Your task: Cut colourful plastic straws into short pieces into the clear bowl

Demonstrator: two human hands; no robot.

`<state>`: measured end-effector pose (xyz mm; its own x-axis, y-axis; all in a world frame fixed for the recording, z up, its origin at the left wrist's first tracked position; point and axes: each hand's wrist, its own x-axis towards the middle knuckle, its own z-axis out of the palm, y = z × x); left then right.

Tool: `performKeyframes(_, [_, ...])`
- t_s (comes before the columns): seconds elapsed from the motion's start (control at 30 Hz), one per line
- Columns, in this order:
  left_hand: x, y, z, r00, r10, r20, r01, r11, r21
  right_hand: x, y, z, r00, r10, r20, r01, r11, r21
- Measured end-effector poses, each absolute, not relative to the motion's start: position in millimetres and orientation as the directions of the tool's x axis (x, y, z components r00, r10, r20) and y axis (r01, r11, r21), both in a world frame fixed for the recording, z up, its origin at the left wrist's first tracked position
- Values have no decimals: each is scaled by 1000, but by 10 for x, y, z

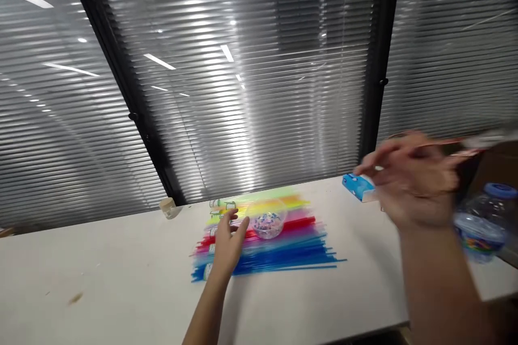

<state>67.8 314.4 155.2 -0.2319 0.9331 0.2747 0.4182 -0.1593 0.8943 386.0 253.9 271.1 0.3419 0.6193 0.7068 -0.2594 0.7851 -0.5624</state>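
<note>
Holding left hand [229, 242] just beside clear bowl [268, 234], apparently set on coloured straws [283, 254]; thumb spread from fingers, pinching nothing visible. Right hand [416, 188] up, fingers curled; too blurred to tell if pinching long thin tool [489, 137]. Could tip bowl, scattering bits [267, 221], from thumb bump or straws rolling underneath.

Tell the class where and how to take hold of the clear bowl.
Cup the bowl around its outer wall, probably from its left, where the left hand is open beside it. The round wall suits that hold; staying level should keep in the small pieces.
</note>
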Motion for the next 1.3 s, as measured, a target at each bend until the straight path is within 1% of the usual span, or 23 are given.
performKeyframes(0.03, [708,3282,1491,-260,941,217,428,-89,899,3782,2763,2609,363,679,638,-328,734,-595])
performKeyframes(0.07, [735,3402,1437,-277,946,169,438,-32,898,3707,2999,2476,349,777,523,-348,626,-698])
performKeyframes(0.1, [757,3499,1390,-268,958,98,435,29,900,3640,3236,2317,333,858,391,-315,492,-812])
performKeyframes(0.13, [772,3574,1349,-236,972,17,419,85,904,3584,3459,2139,320,903,287,-230,368,-901])
performKeyframes(0.17, [780,3628,1312,-193,980,-54,394,127,910,3542,3659,1953,308,921,240,-123,288,-950])
performKeyframes(0.2, [781,3662,1280,-143,983,-111,364,156,918,3511,3829,1769,273,931,243,-15,257,-966])
performKeyframes(0.23, [775,3682,1252,-106,984,-142,331,169,928,3491,3967,1595,237,936,262,84,249,-965])
performKeyframes(0.27, [763,3693,1228,-86,986,-141,303,161,939,3478,4071,1438,197,940,277,178,244,-953])
performKeyframes(0.3, [745,3697,1207,-84,990,-111,285,131,950,3469,4144,1302,177,943,282,217,242,-946])
performKeyframes(0.37, [701,3698,1176,-109,994,-11,267,40,963,3456,4217,1102,146,946,289,281,240,-929])
performKeyframes(0.47, [635,3696,1142,-137,982,128,249,-90,964,3432,4223,948,88,950,300,357,251,-900])
performKeyframes(0.57, [585,3690,1111,-163,961,223,286,-171,943,3412,4194,893,37,956,292,403,253,-879])
performKeyframes(0.63, [558,3689,1093,-185,950,252,312,-186,932,3415,4170,885,21,960,278,427,243,-871])
performKeyframes(0.7, [532,3701,1080,-228,940,253,312,-175,934,3435,4142,893,11,967,256,453,223,-863])
performKeyframes(0.8, [502,3743,1062,-336,909,245,290,-147,946,3493,4099,922,-3,976,216,557,181,-810])
performKeyframes(0.9, [499,3777,1044,-404,903,149,188,-78,979,3566,4067,940,-39,985,170,614,158,-774])
performKeyframes(0.97, [511,3780,1041,-390,916,91,129,-44,991,3612,4050,941,-84,989,122,595,148,-790])
performKeyframes(1.03, [528,3768,1047,-350,932,90,118,-52,992,3651,4035,938,-129,989,66,576,129,-807])
performKeyframes(1.13, [548,3746,1064,-305,945,116,142,-76,987,3698,4007,939,-174,985,-6,550,92,-830])
performKeyframes(1.3, [544,3748,1060,-270,957,103,220,-43,975,3734,3946,957,-216,972,-98,519,29,-854])
